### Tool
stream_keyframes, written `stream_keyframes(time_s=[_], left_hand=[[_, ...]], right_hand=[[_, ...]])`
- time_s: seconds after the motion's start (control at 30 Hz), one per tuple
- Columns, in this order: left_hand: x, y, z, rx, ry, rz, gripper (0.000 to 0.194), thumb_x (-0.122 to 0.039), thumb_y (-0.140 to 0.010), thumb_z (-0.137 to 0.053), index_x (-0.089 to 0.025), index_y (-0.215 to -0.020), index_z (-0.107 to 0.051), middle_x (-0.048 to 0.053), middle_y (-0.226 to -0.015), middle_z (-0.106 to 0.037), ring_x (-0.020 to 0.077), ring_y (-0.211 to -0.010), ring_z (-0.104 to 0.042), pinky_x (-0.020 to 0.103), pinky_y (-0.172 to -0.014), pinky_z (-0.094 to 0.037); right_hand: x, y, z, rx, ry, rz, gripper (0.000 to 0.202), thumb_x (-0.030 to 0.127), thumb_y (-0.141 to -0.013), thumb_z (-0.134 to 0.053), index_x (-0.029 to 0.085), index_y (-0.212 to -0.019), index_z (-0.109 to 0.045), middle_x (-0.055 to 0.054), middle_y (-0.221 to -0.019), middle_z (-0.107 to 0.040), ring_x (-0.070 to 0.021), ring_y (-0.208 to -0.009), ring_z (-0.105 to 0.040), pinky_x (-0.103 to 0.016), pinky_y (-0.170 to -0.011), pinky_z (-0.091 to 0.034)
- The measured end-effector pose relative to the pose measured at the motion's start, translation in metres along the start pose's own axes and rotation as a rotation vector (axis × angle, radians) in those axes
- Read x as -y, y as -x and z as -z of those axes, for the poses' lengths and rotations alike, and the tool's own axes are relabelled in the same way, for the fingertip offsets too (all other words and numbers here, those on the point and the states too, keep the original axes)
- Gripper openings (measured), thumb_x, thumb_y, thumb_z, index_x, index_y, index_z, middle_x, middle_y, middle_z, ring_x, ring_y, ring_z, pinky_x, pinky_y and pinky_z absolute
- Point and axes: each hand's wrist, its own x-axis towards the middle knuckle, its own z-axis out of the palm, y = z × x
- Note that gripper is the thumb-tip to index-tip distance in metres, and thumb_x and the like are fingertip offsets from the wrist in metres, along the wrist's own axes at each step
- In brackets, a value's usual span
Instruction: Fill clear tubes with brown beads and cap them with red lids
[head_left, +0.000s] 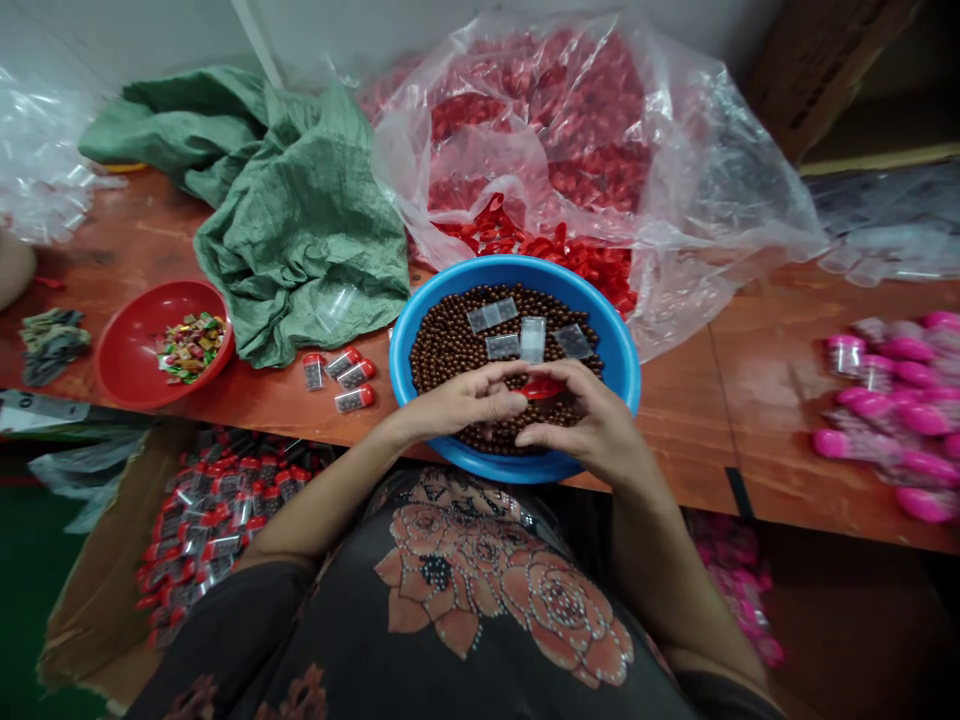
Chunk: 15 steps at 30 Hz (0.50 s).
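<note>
A blue basin holds many small brown balls, with several small clear plastic containers lying on top. Over its near side, my left hand and my right hand face each other. Between them is a red cap, with the fingers of both hands curled around it. Whether a clear container hangs under the cap is too unclear to tell. Left of the basin, several filled containers with red caps lie on the table.
A red bowl of wrapped candies and a green cloth sack are on the left. Behind the basin lies a plastic bag of red caps. Pink-capped containers lie right. Below the table edge, a box holds red-capped containers.
</note>
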Motion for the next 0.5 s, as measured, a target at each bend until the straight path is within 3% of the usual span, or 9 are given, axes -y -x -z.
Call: stream_keyframes(time_s=[0.1,0.3,0.4,0.5], left_hand=[[0.004,-0.003,0.001,-0.083,-0.098,-0.053,0.057,-0.038,-0.077,-0.075,-0.021,-0.129,-0.062,0.005,-0.098,-0.067,0.0176,-0.092,-0.061,0.032,-0.084,-0.049],[0.009,-0.005,-0.009,-0.275,-0.024,-0.109,0.033,-0.033,-0.085,-0.064,-0.018,-0.114,-0.070,0.009,-0.121,-0.068,0.0218,-0.119,-0.057,0.037,-0.104,-0.043],[0.009,-0.005,-0.012,-0.401,0.110,-0.122,0.034,-0.034,-0.084,-0.067,-0.018,-0.114,-0.068,0.009,-0.117,-0.069,0.0196,-0.110,-0.062,0.032,-0.096,-0.048],[0.008,-0.008,-0.013,-0.383,0.341,0.027,0.048,-0.057,-0.091,-0.052,-0.018,-0.117,-0.064,0.009,-0.092,-0.071,0.0179,-0.077,-0.068,0.031,-0.069,-0.055]], right_hand=[[0.006,0.002,-0.005,-0.010,0.079,0.065,0.073,0.059,-0.069,-0.077,0.027,-0.130,-0.052,-0.009,-0.117,-0.060,-0.0257,-0.109,-0.061,-0.044,-0.094,-0.054],[0.001,-0.001,-0.021,0.031,0.234,0.104,0.079,0.048,-0.077,-0.075,0.022,-0.144,-0.040,-0.015,-0.128,-0.054,-0.0299,-0.120,-0.055,-0.052,-0.102,-0.050],[-0.003,-0.004,-0.024,0.003,0.221,0.102,0.077,0.043,-0.079,-0.075,0.022,-0.144,-0.039,-0.014,-0.129,-0.055,-0.0289,-0.120,-0.056,-0.051,-0.102,-0.049],[-0.002,-0.005,-0.026,-0.036,0.200,0.140,0.080,0.046,-0.076,-0.076,0.023,-0.143,-0.040,-0.014,-0.129,-0.057,-0.0287,-0.118,-0.057,-0.049,-0.100,-0.050]])
